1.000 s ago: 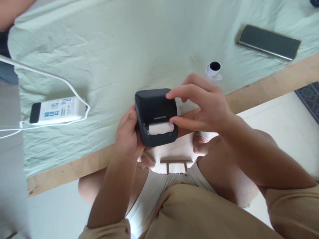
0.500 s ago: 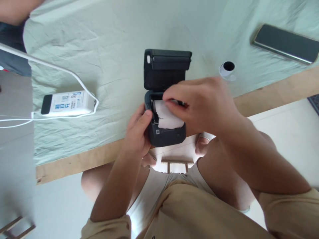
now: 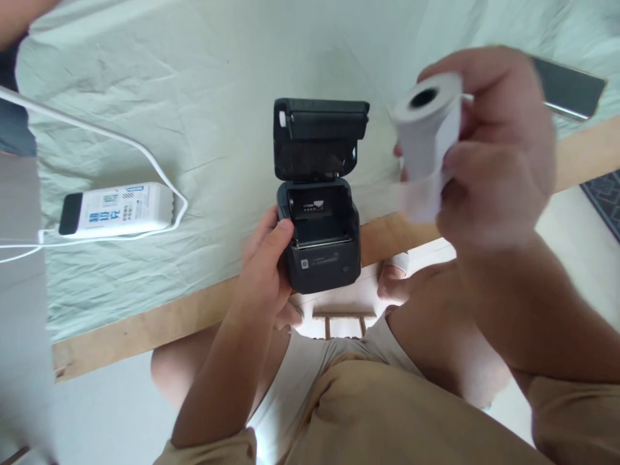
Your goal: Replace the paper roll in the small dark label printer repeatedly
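A small black label printer (image 3: pixel 322 268) with its lid (image 3: pixel 317 142) swung up sits at the table's front edge. My left hand (image 3: pixel 268 258) grips the printer's left side, thumb on its upper rim. Its paper bay holds no roll now; a small white scrap or sticker shows inside. To the right, in the air over the table, my right hand (image 3: pixel 494 148) is closed on a white paper roll (image 3: pixel 429 129). The roll is tilted with its dark core hole facing up, and a loose end hangs down, blurred by motion.
A white power bank or charger (image 3: pixel 119 210) with blue print lies at left, a white cable (image 3: pixel 126 139) running around it. Behind my right hand is a dark phone (image 3: pixel 574 90). Green cloth covers the wooden table (image 3: pixel 159 320). Another person's arm (image 3: pixel 22 19) shows at the upper left corner.
My right hand has lifted the paper roll out of the printer and carried it up and to the right. My left hand still holds the printer. The small white roll on the cloth is hidden now.
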### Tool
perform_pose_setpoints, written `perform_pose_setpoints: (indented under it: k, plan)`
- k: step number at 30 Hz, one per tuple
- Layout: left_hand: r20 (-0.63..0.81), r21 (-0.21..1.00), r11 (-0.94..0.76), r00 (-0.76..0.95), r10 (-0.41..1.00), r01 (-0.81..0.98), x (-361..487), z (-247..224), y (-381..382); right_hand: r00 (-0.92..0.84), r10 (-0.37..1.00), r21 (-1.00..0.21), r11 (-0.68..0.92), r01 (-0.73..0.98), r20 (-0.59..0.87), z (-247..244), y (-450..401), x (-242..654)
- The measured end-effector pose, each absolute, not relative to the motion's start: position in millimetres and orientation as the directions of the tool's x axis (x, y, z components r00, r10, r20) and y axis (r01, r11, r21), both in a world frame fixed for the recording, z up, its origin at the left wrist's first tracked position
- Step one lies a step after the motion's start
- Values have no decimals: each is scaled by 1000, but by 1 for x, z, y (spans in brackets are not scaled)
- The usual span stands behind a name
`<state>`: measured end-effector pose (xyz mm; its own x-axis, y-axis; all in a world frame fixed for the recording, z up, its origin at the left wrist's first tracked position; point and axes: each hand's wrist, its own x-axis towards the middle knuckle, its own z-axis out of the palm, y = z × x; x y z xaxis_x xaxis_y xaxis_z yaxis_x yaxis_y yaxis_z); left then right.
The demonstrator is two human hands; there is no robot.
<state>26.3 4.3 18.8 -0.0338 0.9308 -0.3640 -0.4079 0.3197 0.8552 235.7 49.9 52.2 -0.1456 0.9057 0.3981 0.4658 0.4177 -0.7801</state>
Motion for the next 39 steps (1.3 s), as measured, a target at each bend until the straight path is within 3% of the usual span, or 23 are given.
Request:
perform_pose_setpoints:
  k: [3, 10, 25, 31, 35, 39]
  plan:
    - [-363, 858, 322, -28, 931, -401, 26, 18, 6, -60, 915, -816, 384, 433, 399, 25, 66, 243]
    - [-336, 883, 298, -45, 941, -363, 28, 14, 7, -268, 840, -596, 527, 605, 471, -4, 82, 248]
    - [-380, 857, 342, -26, 925, -385, 26, 16, 7, -281, 901, -586, 429, 687, 330, -22, 82, 253]
    - [-360, 856, 320, -23, 933, -407, 28, 15, 6, -310, 844, -587, 530, 612, 439, -27, 84, 255]
    - [-357, 848, 291, -72, 931, -444, 29, 16, 6, -324, 800, -481, 573, 664, 505, -10, 75, 249]
    - [-372, 841, 309, -60, 926, -444, 31, 20, 6, -264, 688, -372, 627, 685, 676, 21, 64, 255]
